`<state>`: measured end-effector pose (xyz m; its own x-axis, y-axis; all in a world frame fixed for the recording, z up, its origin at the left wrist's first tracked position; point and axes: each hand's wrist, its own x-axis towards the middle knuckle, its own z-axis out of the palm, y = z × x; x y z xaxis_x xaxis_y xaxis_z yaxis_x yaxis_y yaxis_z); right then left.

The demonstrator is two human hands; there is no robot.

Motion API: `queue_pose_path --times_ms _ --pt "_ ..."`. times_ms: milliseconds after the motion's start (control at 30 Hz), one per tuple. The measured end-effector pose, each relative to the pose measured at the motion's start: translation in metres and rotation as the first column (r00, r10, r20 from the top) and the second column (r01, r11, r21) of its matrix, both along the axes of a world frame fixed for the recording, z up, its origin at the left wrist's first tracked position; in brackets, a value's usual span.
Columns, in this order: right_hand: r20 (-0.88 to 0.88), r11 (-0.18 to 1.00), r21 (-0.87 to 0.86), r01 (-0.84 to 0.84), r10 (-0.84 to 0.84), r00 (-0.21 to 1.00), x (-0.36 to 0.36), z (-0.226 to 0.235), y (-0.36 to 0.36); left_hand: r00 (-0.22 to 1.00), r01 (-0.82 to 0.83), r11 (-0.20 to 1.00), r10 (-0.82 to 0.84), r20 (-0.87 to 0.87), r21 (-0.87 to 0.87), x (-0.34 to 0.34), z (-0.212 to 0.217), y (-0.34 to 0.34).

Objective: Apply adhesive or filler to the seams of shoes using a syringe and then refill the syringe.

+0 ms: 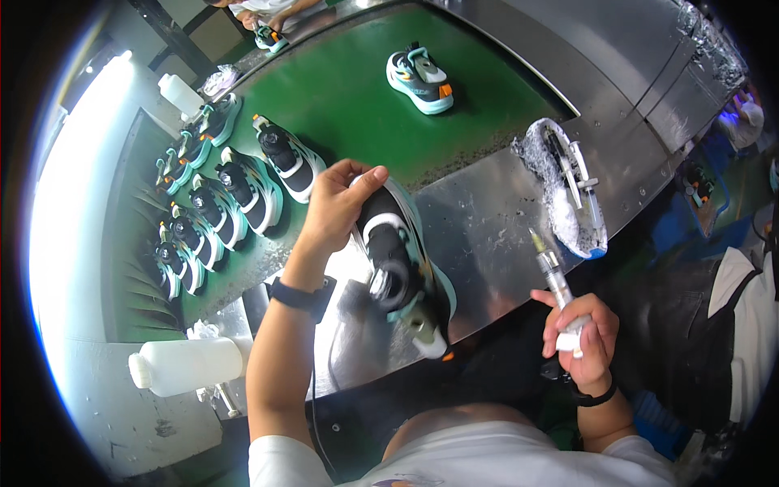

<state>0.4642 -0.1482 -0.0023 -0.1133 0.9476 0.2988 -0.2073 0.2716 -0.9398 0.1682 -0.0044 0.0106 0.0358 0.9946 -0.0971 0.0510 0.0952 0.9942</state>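
Observation:
My left hand [341, 203] is closed around the toe end of a black, white and mint sneaker [395, 260], held above the metal edge of the bench with its heel toward me. My right hand [583, 329] grips a clear syringe [554, 272], its thin tip pointing up and away from me. The syringe is apart from the sneaker, to its right. Beyond the syringe, on the metal, lies a white-rimmed oblong tray [596, 247] holding pen-like tools and white fluffy material.
Several matching sneakers [243, 191] stand in rows at the left on the green surface [341, 89]; another sneaker [420, 79] sits farther off. A white bottle [188, 367] lies near my left forearm, and a second white bottle [180, 95] stands far left. Another person [284, 10] handles a shoe at the far end.

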Motion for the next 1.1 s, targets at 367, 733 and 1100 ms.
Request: queue_pose_path --times_ms 367,733,1100 --pt "-0.174 0.9 0.059 -0.433 0.436 0.883 -0.038 0.037 0.016 0.837 0.542 0.677 -0.489 -0.246 0.498 0.016 0.046 -0.042" --pt "-0.26 0.878 0.125 -0.463 0.479 0.838 -0.038 0.031 0.019 0.821 0.569 0.639 -0.482 -0.307 0.518 0.023 0.049 -0.042" --pt "-0.297 0.922 0.073 -0.379 0.383 0.875 -0.044 0.02 0.013 0.83 0.543 0.627 -0.504 -0.241 0.558 0.017 0.036 -0.038"
